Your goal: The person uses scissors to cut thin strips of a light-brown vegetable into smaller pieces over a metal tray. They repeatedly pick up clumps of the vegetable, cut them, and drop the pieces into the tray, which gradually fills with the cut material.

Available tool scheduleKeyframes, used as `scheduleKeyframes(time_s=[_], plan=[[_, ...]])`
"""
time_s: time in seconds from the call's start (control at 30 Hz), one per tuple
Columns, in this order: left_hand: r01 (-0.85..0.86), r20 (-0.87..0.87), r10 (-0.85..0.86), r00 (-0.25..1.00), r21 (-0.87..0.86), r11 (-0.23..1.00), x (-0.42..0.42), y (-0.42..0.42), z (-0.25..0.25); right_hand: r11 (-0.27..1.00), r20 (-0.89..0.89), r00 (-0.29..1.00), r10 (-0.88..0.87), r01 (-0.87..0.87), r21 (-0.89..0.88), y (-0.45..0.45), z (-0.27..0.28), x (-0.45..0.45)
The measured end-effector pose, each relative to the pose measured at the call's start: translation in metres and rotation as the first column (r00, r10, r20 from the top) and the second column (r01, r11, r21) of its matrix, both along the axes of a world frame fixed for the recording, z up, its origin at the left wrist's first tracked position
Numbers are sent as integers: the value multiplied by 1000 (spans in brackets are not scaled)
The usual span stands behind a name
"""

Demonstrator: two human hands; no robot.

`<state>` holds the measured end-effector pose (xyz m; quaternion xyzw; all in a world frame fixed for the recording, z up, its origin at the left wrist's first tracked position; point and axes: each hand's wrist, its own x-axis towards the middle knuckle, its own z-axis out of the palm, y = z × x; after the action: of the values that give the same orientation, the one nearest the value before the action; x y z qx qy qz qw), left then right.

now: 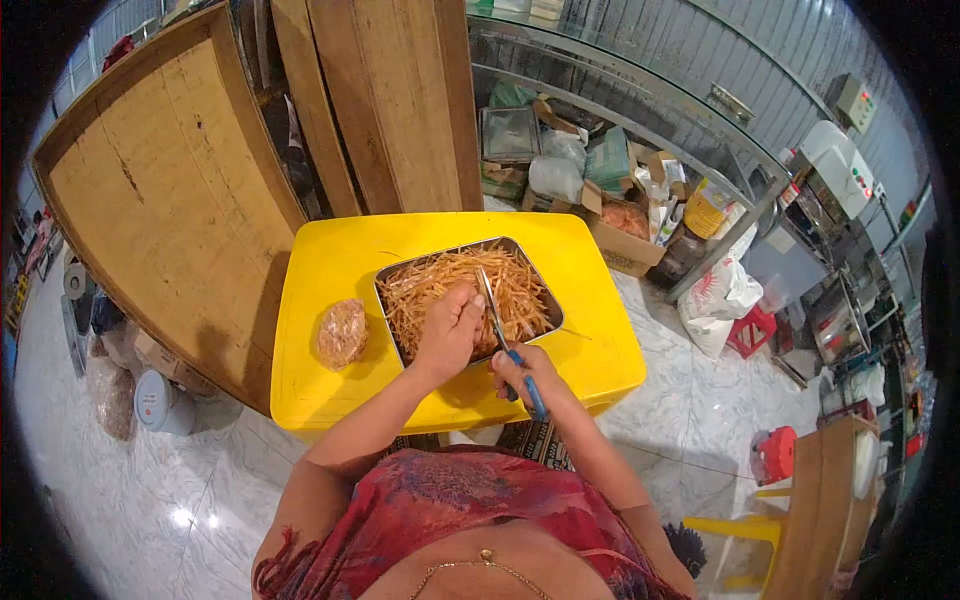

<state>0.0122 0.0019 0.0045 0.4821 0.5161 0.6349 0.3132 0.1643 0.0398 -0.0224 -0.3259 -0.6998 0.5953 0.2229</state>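
A rectangular metal tray point(556, 315) sits on a yellow plastic table point(334, 251), heaped with thin orange-brown dried strips point(420, 279). Over the heap, my left hand point(454, 322) has its fingers curled and pinched on some strips, though the fingers hide most of what they hold. My right hand point(534, 371) grips blue-handled scissors point(495, 311) at the tray's near edge. Their metal blades point away from me, just right of my left fingertips. Left of the tray lies a rounded, clear-wrapped bundle point(342, 334) of similar-coloured pieces.
Large wooden trays point(172, 165) lean upright behind and left of the table. A glass-topped metal counter point(622, 82) with cardboard boxes point(626, 240) beneath stands at the back right. A white sack point(716, 300) and a white bucket point(161, 403) rest on the floor.
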Motion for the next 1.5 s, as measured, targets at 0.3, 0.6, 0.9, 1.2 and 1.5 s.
scheduleKeyframes(time_s=[0.3,0.6,0.9,1.2,1.5], plan=[[46,97,-45,994,-16,999,1,1,-1,991,100,991,-94,103,-82,-10,14,-1],[101,63,-97,993,-54,993,-8,0,7,986,133,986,-101,117,-118,-9,21,3],[113,-34,-117,993,-103,988,-9,0,-1,998,19,1000,-13,14,-55,-4,7,-1],[268,86,-255,963,-221,938,-15,-3,3,989,97,988,-120,127,-72,-10,19,-2],[264,172,-241,955,-123,957,-24,-6,2,981,39,989,-144,148,-125,-9,20,0]])
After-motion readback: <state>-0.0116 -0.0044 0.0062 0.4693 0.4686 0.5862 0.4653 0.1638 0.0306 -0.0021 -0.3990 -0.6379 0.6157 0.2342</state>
